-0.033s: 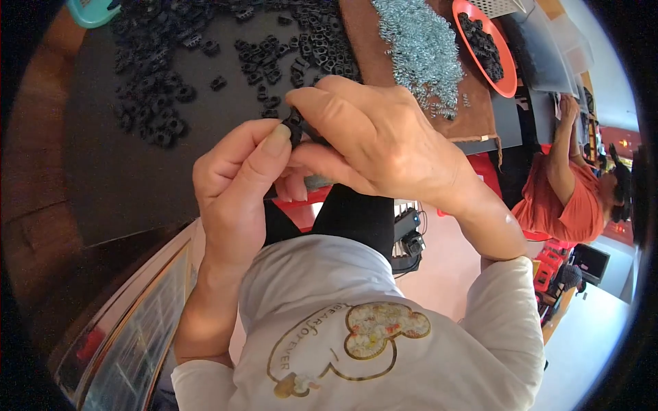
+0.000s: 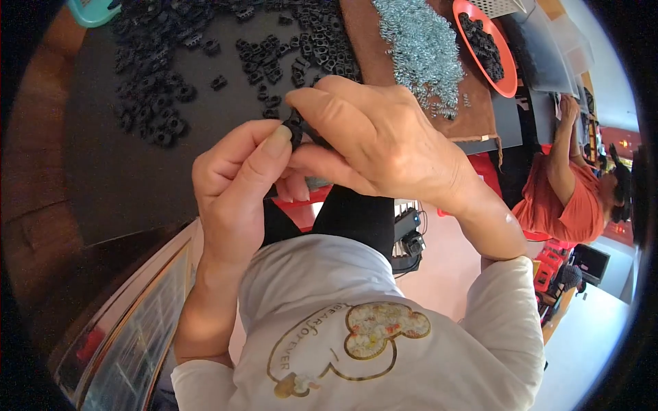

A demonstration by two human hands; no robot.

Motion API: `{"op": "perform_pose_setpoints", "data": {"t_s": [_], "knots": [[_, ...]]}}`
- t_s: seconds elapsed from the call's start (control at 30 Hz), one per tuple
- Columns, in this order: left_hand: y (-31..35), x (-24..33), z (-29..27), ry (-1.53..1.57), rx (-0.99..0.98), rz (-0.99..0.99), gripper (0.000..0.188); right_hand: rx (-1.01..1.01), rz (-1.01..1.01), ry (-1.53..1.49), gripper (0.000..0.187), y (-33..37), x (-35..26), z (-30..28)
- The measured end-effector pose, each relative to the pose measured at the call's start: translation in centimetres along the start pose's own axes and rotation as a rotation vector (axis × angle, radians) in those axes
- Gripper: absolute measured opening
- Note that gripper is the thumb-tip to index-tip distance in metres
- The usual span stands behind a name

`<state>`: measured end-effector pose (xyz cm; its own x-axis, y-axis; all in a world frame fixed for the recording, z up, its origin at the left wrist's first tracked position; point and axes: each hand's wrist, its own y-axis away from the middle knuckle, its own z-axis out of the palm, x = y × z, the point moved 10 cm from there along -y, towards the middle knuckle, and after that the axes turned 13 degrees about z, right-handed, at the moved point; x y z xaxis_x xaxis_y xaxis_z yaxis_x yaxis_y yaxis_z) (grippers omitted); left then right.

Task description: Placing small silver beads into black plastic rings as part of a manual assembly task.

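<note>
Between my two hands, over the front edge of the dark table, is a small black plastic part (image 2: 295, 129). My left hand (image 2: 236, 171) pinches it between thumb and forefinger. From the right, my right hand (image 2: 384, 137) closes on the same part, its forefinger at the top and its thumb below. The fingers cover much of the part. Past my hands lie loose black plastic parts (image 2: 260, 60), with a larger heap (image 2: 154, 89) of them to the left. A pile of small silvery metal springs (image 2: 419, 51) rests on a brown cloth (image 2: 370, 41) to the right.
An orange-red plate (image 2: 508, 82) at the far right holds more black pieces. The rim of a teal container (image 2: 89, 20) shows at the far left. Beyond the table on the right sits a person in an orange shirt (image 2: 569, 192). A glass-paned frame (image 2: 147, 335) stands lower left.
</note>
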<state>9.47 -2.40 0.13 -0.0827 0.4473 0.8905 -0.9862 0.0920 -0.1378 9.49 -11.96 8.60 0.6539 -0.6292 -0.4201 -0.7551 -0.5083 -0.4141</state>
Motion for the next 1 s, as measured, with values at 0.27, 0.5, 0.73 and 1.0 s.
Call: {"op": "perform_pose_setpoints", "data": {"t_s": [0.27,0.5,0.73,1.0], "knots": [[0.2,-0.4,1.0,-0.034,-0.168,-0.11,0.021,0.007,-0.041,0.04,0.028,0.7,-0.2,-0.2],[0.3,0.2,0.6,-0.104,-0.109,0.04,0.02,0.082,-0.025,0.142,0.025,0.6,-0.9,0.0],[0.1,0.6,0.0,-0.211,-0.071,0.153,0.02,0.133,-0.044,0.175,0.024,1.0,-1.5,0.4],[0.1,0.4,0.4,-0.151,-0.049,0.061,0.02,0.2,0.063,0.03,0.03,1.3,0.0,-0.5]]}}
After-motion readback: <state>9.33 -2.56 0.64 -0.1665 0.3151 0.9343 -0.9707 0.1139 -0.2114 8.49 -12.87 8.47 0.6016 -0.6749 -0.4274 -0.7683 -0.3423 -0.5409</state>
